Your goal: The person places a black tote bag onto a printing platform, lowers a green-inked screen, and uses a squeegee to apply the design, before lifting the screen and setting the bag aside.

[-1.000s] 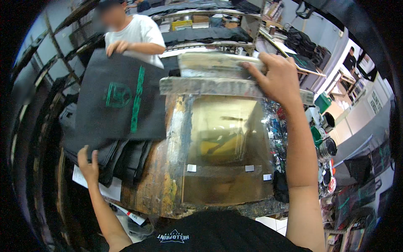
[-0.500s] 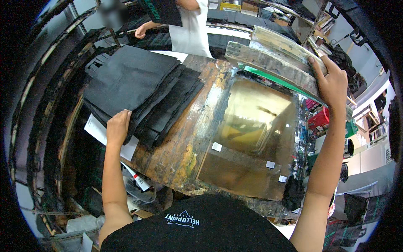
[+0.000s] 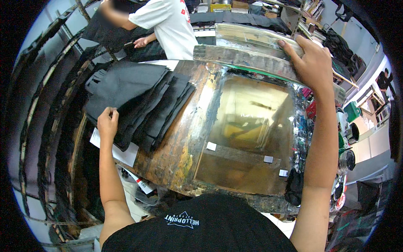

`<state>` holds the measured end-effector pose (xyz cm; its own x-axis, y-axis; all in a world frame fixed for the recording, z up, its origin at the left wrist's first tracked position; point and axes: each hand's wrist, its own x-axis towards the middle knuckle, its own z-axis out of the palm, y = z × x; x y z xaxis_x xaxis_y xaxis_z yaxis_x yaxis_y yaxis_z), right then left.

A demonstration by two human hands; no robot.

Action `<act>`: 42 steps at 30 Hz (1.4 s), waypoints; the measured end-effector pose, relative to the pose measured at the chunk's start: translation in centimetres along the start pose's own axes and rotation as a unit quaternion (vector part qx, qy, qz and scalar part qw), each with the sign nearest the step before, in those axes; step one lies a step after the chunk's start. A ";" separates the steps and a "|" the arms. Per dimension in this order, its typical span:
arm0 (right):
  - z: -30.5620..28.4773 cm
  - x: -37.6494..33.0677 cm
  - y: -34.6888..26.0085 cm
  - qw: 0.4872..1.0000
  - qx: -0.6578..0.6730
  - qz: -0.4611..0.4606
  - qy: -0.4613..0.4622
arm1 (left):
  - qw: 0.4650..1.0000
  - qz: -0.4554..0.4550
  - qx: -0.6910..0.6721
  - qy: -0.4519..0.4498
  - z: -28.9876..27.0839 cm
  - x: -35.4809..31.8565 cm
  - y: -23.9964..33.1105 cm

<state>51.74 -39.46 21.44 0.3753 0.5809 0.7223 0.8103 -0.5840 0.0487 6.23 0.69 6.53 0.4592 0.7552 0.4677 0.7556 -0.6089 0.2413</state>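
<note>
A stack of flat black fabric bags with cut-out handles lies fanned on the left of the worn wooden table. My left hand pinches the near edge of the top bag. At the far right, my right hand grips the upper edge of a wooden screen-printing frame, fingers over the rim. The frame stands tilted up at the table's far side, with a green strip along its lower edge. Below it lies a shiny brownish plate with small white tabs stuck on it.
Across the table a co-worker in a white shirt handles a black sheet. Long dark racks curve along the left. Cans and tubs crowd the right edge. A dark cloth lies at the table's near right corner.
My left hand has shifted left along the bag edge, lifting it a little. My right hand still holds the frame, now further left in view. The co-worker has turned and leaned left.
</note>
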 end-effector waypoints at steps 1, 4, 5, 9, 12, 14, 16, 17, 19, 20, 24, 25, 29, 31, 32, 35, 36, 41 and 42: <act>0.1 0.1 0.2 1.000 0.003 0.001 0.005 | 0.995 0.097 0.028 0.013 -0.8 0.5 1.6; 0.7 0.5 0.9 1.000 -0.004 -0.014 0.021 | 0.965 0.257 0.024 -0.035 -0.8 -0.1 9.0; 1.0 0.5 1.1 1.000 -0.007 -0.018 0.025 | 0.956 0.281 0.057 -0.059 0.1 -0.8 11.8; 0.9 0.4 1.2 1.000 -0.002 -0.012 0.026 | 0.935 0.287 0.039 -0.202 7.7 -5.0 20.4; 1.0 1.1 1.5 0.999 -0.012 -0.030 0.041 | 0.928 0.290 0.075 -0.221 14.9 -9.3 27.0; 1.4 1.0 2.1 0.997 -0.023 -0.039 0.063 | 0.906 0.230 -0.011 -0.356 18.1 -11.8 31.3; -1.2 1.4 -0.2 0.995 -0.007 0.022 -0.101 | 0.925 0.299 -0.092 -0.218 20.4 -16.8 30.9; -0.7 1.3 0.3 0.993 -0.020 0.024 -0.113 | 0.926 0.292 -0.075 -0.225 19.8 -18.2 30.9; 0.0 1.1 0.7 0.989 -0.028 0.032 -0.143 | 0.929 0.280 -0.035 -0.240 17.5 -18.9 29.6; 0.4 1.2 0.6 0.992 -0.021 0.023 -0.124 | 0.924 0.266 -0.019 -0.273 17.5 -18.4 28.5; 0.6 2.2 0.7 0.992 -0.004 0.026 -0.120 | 0.896 0.280 -0.019 -0.345 19.1 -17.1 26.3; 0.9 2.4 0.7 0.995 -0.019 0.025 -0.099 | 0.889 0.297 -0.033 -0.346 19.8 -16.7 26.6; -0.8 2.3 2.0 0.994 -0.029 0.041 -0.101 | 0.850 0.409 -0.079 -0.321 22.6 -16.8 34.0; 1.0 2.6 1.2 0.994 0.019 0.005 -0.104 | 0.850 0.424 -0.089 -0.301 23.7 -17.9 35.3; 0.2 2.6 0.9 0.992 0.029 0.004 -0.121 | 0.840 0.447 -0.105 -0.289 24.1 -18.4 36.8; -0.1 2.2 1.1 0.992 0.038 0.009 -0.122 | 0.830 0.478 -0.134 -0.255 25.4 -19.8 40.4; 0.1 2.2 1.2 0.993 0.039 0.009 -0.113 | 0.829 0.480 -0.139 -0.250 25.6 -20.2 41.3; -2.2 2.6 -0.4 0.984 -0.007 0.084 -0.155 | 0.823 0.499 -0.140 -0.234 25.2 -22.5 43.3; -2.3 2.5 -0.6 0.981 0.001 0.095 -0.167 | 0.823 0.497 -0.140 -0.235 24.9 -22.7 43.2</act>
<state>51.13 -38.93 24.86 0.6459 0.6147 0.4527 0.7118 -0.6992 -0.0662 40.06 -36.71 -14.79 0.9658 -0.1800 0.1866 -0.2099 -0.9654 0.1550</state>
